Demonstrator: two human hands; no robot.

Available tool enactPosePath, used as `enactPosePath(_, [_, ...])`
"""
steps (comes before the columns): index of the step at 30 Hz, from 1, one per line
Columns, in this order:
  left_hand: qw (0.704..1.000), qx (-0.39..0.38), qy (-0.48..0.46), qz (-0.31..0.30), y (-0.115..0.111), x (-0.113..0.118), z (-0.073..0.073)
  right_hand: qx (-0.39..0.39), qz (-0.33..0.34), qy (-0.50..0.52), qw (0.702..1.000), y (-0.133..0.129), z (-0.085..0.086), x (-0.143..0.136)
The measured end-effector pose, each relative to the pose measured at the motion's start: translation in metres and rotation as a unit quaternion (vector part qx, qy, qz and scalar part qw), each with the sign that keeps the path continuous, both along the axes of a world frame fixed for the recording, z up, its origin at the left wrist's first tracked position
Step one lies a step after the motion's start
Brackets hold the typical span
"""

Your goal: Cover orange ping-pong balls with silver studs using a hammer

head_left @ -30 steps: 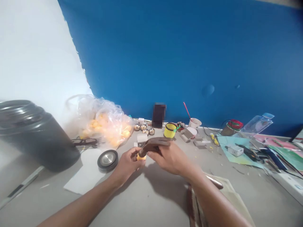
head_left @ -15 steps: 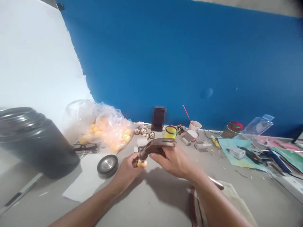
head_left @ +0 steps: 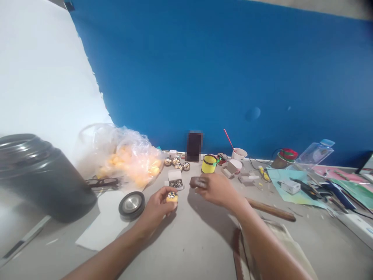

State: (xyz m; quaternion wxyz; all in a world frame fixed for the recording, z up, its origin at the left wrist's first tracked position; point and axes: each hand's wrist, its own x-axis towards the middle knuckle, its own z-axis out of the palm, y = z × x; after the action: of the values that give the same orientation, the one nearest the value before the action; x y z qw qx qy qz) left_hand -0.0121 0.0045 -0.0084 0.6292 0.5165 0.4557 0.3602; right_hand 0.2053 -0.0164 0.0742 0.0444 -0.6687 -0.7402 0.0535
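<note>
My left hand pinches a small yellow ball, whose top is studded with shiny metal tacks. My right hand is closed round a hammer near its head; the dark hammer head sticks out to the left of the fingers. Its wooden handle runs back under my forearm. Between and beyond both hands stands an open small white box full of metal tacks. Behind that box sit several studded balls.
At left are a large dark flask, a round black lid, glasses and a plastic bag of orange balls. Toward the back stand a yellow cup and a white cup. A cloth bag lies under my right forearm.
The hammer has come away from the ball, lowered and turned, so its handle now shows right of my forearm. My left hand still holds the ball, its studded top now visible.
</note>
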Motion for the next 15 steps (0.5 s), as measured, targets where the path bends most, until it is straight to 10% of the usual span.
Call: enactPosePath(15, [0.998, -0.018, -0.059, -0.007, 0.001, 0.0, 0.003, -0.098, 0.018, -0.014, 0.995, 0.016, -0.034, 0.016])
